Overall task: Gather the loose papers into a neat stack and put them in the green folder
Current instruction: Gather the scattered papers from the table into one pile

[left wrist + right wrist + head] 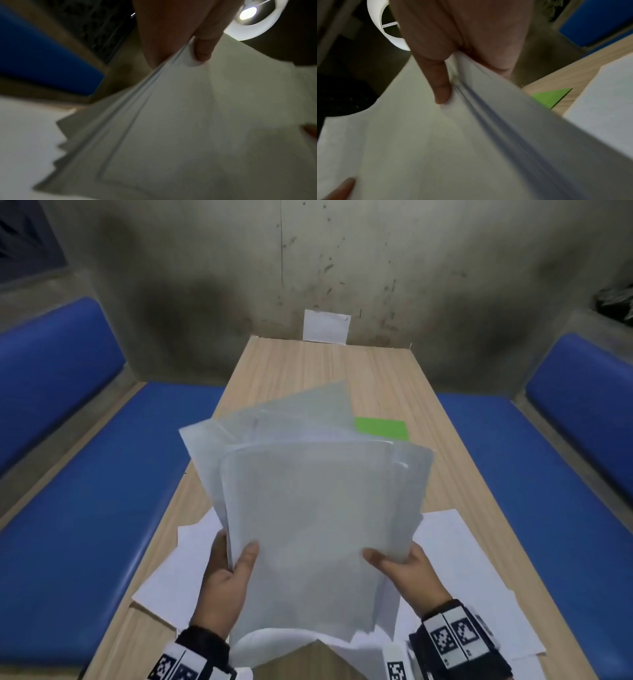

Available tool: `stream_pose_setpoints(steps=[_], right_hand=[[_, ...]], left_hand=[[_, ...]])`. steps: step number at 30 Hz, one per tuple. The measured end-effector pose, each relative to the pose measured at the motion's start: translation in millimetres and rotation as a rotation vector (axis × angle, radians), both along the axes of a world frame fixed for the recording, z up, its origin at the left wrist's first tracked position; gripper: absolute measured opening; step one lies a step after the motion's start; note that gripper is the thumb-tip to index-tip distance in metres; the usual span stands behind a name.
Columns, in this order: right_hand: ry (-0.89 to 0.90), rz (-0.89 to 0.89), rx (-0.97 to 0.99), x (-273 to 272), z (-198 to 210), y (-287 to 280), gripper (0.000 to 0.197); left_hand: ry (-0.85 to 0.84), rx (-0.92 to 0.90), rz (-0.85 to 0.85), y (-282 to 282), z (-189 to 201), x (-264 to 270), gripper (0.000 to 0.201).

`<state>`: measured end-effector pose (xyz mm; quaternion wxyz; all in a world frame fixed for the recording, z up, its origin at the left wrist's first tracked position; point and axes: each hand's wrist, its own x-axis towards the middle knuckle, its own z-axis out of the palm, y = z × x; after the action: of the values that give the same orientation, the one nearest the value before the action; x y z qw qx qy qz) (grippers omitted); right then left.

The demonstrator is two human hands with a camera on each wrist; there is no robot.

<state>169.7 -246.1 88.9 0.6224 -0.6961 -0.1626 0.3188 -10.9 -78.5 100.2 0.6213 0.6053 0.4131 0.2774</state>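
A fanned bundle of papers (308, 508) stands raised above the near end of the surface (308, 364), its lower edge toward the person. The left hand (226, 577) holds its lower left edge, the right hand (407, 573) its lower right edge. More sheets (462, 570) lie flat on the surface beneath and to both sides of the bundle. The folder (383, 429) lies on the surface behind the bundle, toward the right, partly hidden by it. Benches (85, 508) run along both sides of the surface

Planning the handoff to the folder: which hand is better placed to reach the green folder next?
Probably the right hand: the green folder lies right of centre on the table. Both hands, including the left hand, grip the paper stack.
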Motion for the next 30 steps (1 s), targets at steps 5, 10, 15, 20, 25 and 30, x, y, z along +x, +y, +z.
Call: stream_pose_setpoints(steps=[5,10,15,20,25,30], right_hand=[[-0.042,-0.002,0.072,-3.8,12.7,-8.5,0.016],[-0.025,0.023,0.155,-13.0,15.7,-10.2,0.027],[-0.075,-0.018,0.207,-12.0,21.9,-9.1,0.044],[-0.11,-0.05,0.395,-15.2,41.6,-6.6,0.026],[-0.177,-0.156,0.448,-15.8,59.1,-1.0,0.071],[-0.251,-0.241,0.352,-15.8,67.3,10.9,0.043]], left_hand=[[-0.137,0.111,-0.005,-1.5,25.9,-4.6,0.096],[-0.115,0.126,-0.079,-0.8,27.3,-11.5,0.049],[-0.112,0.106,-0.128,-0.6,28.7,-12.8,0.061],[-0.171,0.2,-0.168,-4.3,37.4,-12.1,0.068],[-0.36,0.383,-0.098,-5.8,46.5,-12.2,0.089],[-0.249,0.827,-0.015,-6.0,49.3,2.2,0.051]])
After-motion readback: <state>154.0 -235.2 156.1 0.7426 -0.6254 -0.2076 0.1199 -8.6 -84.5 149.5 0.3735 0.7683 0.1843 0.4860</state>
